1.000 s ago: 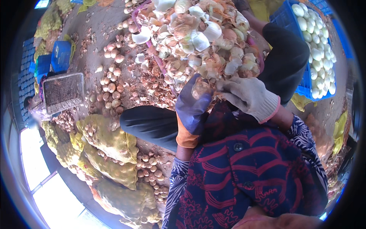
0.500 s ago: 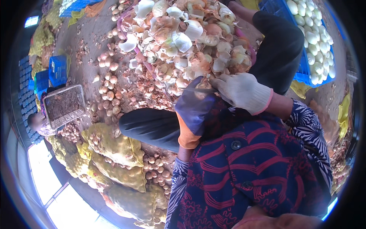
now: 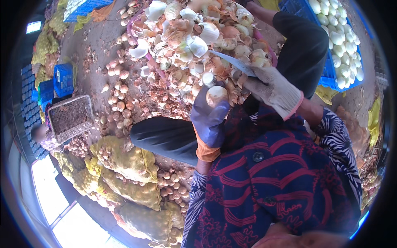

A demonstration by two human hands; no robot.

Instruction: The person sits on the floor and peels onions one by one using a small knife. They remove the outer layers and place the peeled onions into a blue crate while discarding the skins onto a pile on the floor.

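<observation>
My left hand (image 3: 210,113), in a purple and orange glove, grips a round onion (image 3: 217,96) with pale flesh and some brown skin showing. A knife (image 3: 233,62) is in my right hand (image 3: 273,87), which wears a whitish knitted glove. Its blade points up and to the left, apart from the onion, and its handle is hidden by the fingers. Both hands are over my lap, at the near side of a heap of onion skins and peeled layers (image 3: 198,45) held in a pink-rimmed container (image 3: 149,60).
Right of my knee, a blue crate (image 3: 327,76) holds peeled white onions (image 3: 341,45). Loose unpeeled onions (image 3: 120,105) lie on the floor to the left. Nearby are yellow mesh sacks (image 3: 124,159) and another person (image 3: 45,134) beside a pale plastic crate (image 3: 70,118).
My right hand has moved away from my left, and the knife blade now extends over the skins. The onion, mostly hidden before, shows in my left hand.
</observation>
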